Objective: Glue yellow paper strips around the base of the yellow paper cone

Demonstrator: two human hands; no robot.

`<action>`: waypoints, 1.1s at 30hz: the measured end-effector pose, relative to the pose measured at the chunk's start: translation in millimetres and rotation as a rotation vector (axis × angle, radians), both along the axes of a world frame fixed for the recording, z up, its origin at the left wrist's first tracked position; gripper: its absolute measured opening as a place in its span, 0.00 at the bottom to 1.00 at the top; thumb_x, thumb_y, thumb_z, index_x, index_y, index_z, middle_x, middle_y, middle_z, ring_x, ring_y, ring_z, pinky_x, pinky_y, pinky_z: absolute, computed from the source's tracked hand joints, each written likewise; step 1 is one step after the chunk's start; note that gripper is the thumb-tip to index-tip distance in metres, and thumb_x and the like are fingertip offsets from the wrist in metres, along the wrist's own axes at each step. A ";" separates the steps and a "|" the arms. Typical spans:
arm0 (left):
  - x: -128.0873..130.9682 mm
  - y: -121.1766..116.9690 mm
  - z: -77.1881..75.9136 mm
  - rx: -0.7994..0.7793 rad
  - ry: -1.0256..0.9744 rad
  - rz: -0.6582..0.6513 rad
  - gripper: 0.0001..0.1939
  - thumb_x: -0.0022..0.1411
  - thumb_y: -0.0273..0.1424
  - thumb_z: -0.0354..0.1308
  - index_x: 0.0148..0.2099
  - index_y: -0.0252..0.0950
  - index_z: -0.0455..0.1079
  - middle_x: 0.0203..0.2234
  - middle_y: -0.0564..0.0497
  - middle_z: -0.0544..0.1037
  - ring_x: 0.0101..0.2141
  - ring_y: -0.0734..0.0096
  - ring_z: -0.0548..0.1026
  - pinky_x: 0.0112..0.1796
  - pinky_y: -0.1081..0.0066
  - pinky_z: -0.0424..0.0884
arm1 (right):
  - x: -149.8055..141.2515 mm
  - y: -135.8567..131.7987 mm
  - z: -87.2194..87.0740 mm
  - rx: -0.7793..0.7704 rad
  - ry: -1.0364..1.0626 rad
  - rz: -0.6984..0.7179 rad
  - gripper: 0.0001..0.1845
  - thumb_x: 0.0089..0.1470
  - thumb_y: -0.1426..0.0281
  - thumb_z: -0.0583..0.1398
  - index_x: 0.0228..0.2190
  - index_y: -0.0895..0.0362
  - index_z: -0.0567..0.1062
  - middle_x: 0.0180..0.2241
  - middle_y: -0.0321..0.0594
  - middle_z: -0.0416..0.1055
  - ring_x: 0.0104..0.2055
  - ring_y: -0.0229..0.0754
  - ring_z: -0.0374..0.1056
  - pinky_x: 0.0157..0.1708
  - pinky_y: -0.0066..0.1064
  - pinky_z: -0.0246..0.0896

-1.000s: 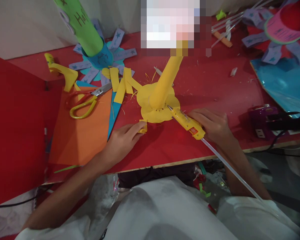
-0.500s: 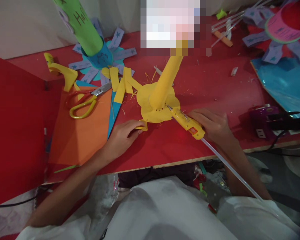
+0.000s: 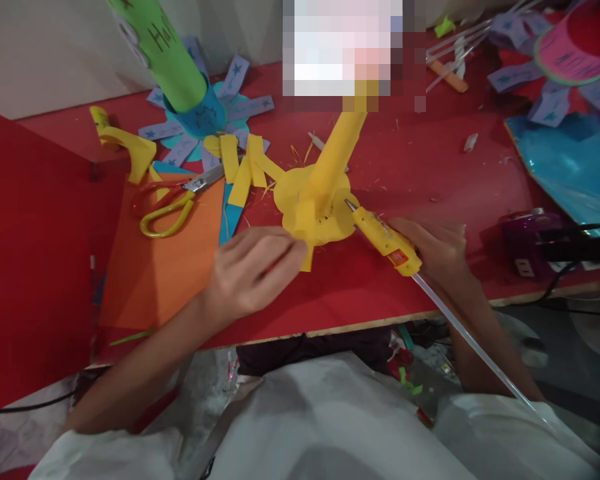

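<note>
Glue gun [image 3: 387,241] and yellow strip [image 3: 306,220] at the flower base

The left hand [image 3: 255,270] pinches the strip's end in its fingers; the right hand [image 3: 434,248] grips the gun. The flower base [image 3: 286,183] lies on the red bench [image 3: 350,293].

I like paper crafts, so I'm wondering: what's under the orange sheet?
Blue paper peeks out past the right and far edges of the orange sheet, apparently underneath. Anything else beneath, and how far the blue reaches, is covered.

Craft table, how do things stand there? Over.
Left hand: pinching yellow strip by yellow flower base. Right hand: holding glue gun. Scissors off left, apart from both hands.
</note>
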State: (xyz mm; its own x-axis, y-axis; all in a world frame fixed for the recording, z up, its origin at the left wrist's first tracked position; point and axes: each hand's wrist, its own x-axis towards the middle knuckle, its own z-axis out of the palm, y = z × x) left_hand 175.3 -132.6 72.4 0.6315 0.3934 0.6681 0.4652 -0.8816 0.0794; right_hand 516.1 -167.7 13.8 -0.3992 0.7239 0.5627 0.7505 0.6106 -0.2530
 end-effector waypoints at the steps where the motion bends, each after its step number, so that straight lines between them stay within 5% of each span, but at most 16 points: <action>1: 5.4 1.9 -3.0 0.059 0.041 -0.041 0.10 0.71 0.19 0.61 0.50 0.38 0.75 0.36 0.50 0.80 0.43 0.66 0.82 0.45 0.66 0.82 | 0.4 -0.2 -0.5 0.006 0.011 -0.001 0.08 0.69 0.70 0.63 0.48 0.59 0.78 0.35 0.47 0.83 0.34 0.43 0.76 0.35 0.32 0.65; 5: 27.2 8.6 -17.1 0.194 0.177 -0.089 0.08 0.71 0.18 0.61 0.46 0.35 0.75 0.32 0.51 0.77 0.36 0.69 0.80 0.36 0.68 0.76 | 0.4 -0.3 1.5 0.028 0.027 0.007 0.09 0.68 0.70 0.64 0.49 0.57 0.79 0.33 0.43 0.82 0.30 0.39 0.73 0.31 0.31 0.61; 13: 40.3 7.0 -34.8 0.194 0.287 -0.062 0.07 0.73 0.19 0.59 0.40 0.35 0.72 0.28 0.54 0.72 0.30 0.73 0.72 0.33 0.68 0.68 | 0.4 -0.2 5.0 0.010 0.024 0.044 0.11 0.70 0.68 0.62 0.51 0.56 0.79 0.29 0.39 0.78 0.27 0.40 0.70 0.29 0.33 0.60; 19: 43.6 -0.5 -38.3 0.153 0.325 -0.064 0.08 0.73 0.20 0.59 0.39 0.34 0.70 0.28 0.53 0.73 0.29 0.71 0.71 0.32 0.67 0.66 | 3.4 -2.6 4.1 -0.078 -0.012 0.039 0.12 0.70 0.67 0.62 0.53 0.50 0.78 0.31 0.39 0.80 0.29 0.45 0.72 0.30 0.37 0.62; 33: 47.0 -3.9 -35.8 0.096 0.369 -0.052 0.09 0.75 0.20 0.56 0.40 0.35 0.71 0.30 0.51 0.73 0.31 0.69 0.73 0.36 0.67 0.68 | -1.5 2.4 -0.7 -0.125 -0.148 0.110 0.10 0.71 0.72 0.59 0.48 0.57 0.80 0.44 0.47 0.84 0.40 0.43 0.79 0.35 0.31 0.66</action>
State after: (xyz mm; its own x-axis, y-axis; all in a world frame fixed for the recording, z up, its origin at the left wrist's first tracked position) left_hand 222.2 -136.5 36.6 0.8540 0.3010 0.4243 0.4013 -0.9002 -0.1693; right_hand 514.6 -165.3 13.1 -0.5510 0.7320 0.4007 0.7160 0.6614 -0.2236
